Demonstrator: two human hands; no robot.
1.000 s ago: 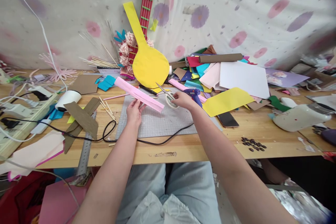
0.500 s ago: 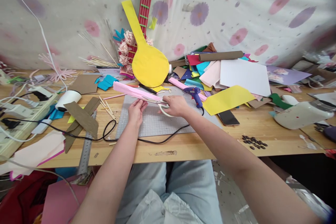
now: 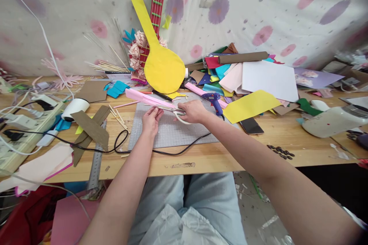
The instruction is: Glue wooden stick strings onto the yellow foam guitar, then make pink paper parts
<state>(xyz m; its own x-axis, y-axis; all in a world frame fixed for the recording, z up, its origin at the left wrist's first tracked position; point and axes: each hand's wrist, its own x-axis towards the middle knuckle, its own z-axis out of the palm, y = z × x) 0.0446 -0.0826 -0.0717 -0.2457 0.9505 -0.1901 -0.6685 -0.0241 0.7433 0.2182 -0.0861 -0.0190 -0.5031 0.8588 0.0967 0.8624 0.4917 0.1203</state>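
My left hand [image 3: 151,121] pinches the lower edge of a long pink strip [image 3: 140,96], which slants above the grey cutting mat [image 3: 169,136]. In my right hand [image 3: 193,111] is a pair of white-handled scissors [image 3: 183,121], the fingers curled through the loops. The scissor blades lie along the strip's right part, close to my left fingertips; whether they are parted is hard to make out. A purple glue gun [image 3: 214,102] stands just right of my right hand, beside a second pink strip [image 3: 194,89].
A yellow banjo-shaped cutout [image 3: 165,69] leans at the back. Coloured sheets, a yellow piece [image 3: 253,106] and a phone [image 3: 252,126] lie to the right, near a white jar [image 3: 324,124]. A black cable [image 3: 184,153] crosses the front; a ruler [image 3: 95,168] overhangs the left edge.
The right end of the pink strip and the scissors have shifted slightly, the blades now lying closer along it. Both hands keep their grip; the whole view has moved a little.
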